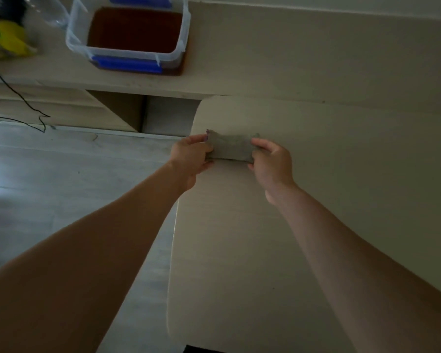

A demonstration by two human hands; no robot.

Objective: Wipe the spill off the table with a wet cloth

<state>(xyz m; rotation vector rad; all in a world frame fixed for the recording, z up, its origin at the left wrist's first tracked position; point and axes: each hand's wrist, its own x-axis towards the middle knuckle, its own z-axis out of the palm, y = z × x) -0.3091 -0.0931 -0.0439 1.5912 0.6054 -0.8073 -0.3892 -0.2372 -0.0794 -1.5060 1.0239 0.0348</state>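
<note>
A small grey cloth [231,147] is stretched flat between both hands near the far left corner of the beige table [316,200]. My left hand [191,156] pinches the cloth's left end, right at the table's left edge. Its right end is held in the curled fingers of my right hand [271,164]. No spill is plainly visible on the dim tabletop.
A clear plastic container [127,34] with blue clips stands on a brown mat on the shelf behind the table. A yellow object [7,39] and a clear bottle [49,8] lie at the far left. A black cable [18,98] trails to the pale floor [61,179].
</note>
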